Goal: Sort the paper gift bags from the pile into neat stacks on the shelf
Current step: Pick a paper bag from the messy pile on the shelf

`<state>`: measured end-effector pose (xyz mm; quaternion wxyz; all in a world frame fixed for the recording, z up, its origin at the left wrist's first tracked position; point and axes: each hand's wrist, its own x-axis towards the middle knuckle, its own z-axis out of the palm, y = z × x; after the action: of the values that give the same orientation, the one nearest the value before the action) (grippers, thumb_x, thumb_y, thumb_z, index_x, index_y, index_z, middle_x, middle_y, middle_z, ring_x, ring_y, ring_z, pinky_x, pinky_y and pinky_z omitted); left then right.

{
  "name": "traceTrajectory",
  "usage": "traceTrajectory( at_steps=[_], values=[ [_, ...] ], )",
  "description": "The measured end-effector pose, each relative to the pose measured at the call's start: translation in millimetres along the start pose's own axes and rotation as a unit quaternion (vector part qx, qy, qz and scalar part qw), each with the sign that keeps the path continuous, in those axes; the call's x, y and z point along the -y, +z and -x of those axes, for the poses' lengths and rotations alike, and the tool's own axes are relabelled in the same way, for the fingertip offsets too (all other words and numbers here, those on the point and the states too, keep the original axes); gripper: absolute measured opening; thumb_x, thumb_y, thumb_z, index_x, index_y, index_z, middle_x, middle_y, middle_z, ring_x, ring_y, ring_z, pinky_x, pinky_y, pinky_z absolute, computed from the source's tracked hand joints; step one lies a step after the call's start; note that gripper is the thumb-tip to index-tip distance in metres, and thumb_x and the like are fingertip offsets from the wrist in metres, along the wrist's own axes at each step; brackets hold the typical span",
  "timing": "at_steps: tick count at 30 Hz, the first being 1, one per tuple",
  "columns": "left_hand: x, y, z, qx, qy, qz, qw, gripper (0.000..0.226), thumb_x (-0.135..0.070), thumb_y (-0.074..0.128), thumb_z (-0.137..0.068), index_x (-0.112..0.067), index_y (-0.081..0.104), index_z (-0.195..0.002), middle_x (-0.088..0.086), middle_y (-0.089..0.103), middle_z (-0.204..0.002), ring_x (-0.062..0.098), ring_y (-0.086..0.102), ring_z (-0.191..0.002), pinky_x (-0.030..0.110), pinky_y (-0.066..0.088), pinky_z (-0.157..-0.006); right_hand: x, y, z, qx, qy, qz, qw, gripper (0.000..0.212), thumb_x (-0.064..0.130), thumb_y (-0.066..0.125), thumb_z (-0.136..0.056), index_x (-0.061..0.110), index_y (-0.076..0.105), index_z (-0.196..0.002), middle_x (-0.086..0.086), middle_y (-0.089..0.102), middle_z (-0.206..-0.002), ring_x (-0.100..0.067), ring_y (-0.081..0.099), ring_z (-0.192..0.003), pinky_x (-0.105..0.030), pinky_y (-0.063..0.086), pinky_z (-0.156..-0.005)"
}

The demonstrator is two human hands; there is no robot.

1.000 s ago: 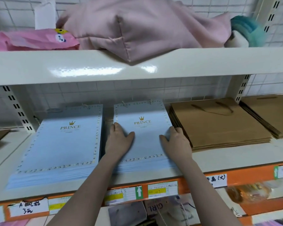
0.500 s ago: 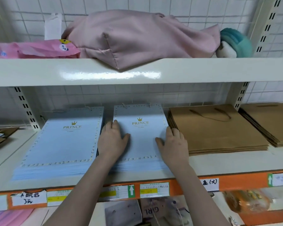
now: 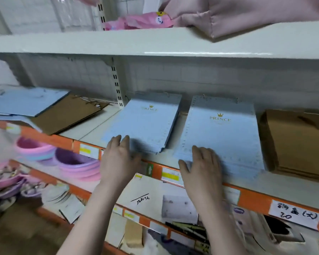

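Now two pale-blue "PRINCE" bag stacks, left stack (image 3: 145, 124) and right stack (image 3: 221, 133), lie flat on the shelf (image 3: 92, 126) with a narrow gap between, left hand (image 3: 118, 159) and right hand (image 3: 201, 166) flat-fingered, gripping nothing, at their front edges.

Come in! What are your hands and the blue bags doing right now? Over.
Left hand open, at front of left blue stack. Right hand open, flat on right blue stack. Loose pile waiting far left. Nothing blocking.
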<state>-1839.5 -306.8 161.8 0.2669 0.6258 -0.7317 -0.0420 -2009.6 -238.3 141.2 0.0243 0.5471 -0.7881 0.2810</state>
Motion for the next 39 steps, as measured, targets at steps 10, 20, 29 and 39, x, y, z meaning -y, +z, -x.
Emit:
traceTrajectory(
  at_steps=[10,20,29,39],
  values=[
    [115,-59,3,-0.061,-0.097,-0.019,0.993,0.056,-0.030,0.064,-0.085,-0.004,0.047,-0.132,0.017,0.047,-0.132,0.033,0.040,-0.124,0.038,0.031,-0.100,107,48,10,-0.005,-0.110,-0.030,0.993,0.052,0.030,0.066,-0.085,0.000,0.057,-0.126,-0.020,0.058,-0.118,-0.037,0.050,-0.114,-0.043,0.039,-0.100],
    [288,-128,-21,-0.061,-0.114,-0.048,0.990,0.062,-0.033,0.060,-0.088,-0.003,0.040,-0.139,0.016,0.043,-0.139,0.032,0.037,-0.129,0.036,0.028,-0.105,279,124,29,-0.001,-0.127,-0.048,0.991,0.049,0.029,0.067,-0.083,0.004,0.058,-0.124,-0.018,0.059,-0.114,-0.035,0.053,-0.108,-0.044,0.042,-0.091],
    [411,-173,-71,-0.050,-0.130,-0.071,0.988,0.054,-0.028,0.066,-0.084,0.002,0.050,-0.127,0.023,0.048,-0.130,0.038,0.044,-0.120,0.044,0.035,-0.098,406,177,20,0.018,-0.137,-0.060,0.989,0.050,0.028,0.066,-0.084,0.002,0.057,-0.125,-0.019,0.059,-0.114,-0.037,0.052,-0.110,-0.043,0.040,-0.095],
    [497,-163,-182,-0.047,-0.112,-0.092,0.988,0.062,-0.041,0.053,-0.092,-0.009,0.035,-0.142,0.013,0.033,-0.148,0.027,0.023,-0.139,0.038,0.028,-0.108,483,254,-60,0.031,-0.109,-0.056,0.992,0.051,0.031,0.062,-0.088,0.004,0.053,-0.130,-0.018,0.055,-0.122,-0.034,0.047,-0.116,-0.039,0.034,-0.097]
  ],
)
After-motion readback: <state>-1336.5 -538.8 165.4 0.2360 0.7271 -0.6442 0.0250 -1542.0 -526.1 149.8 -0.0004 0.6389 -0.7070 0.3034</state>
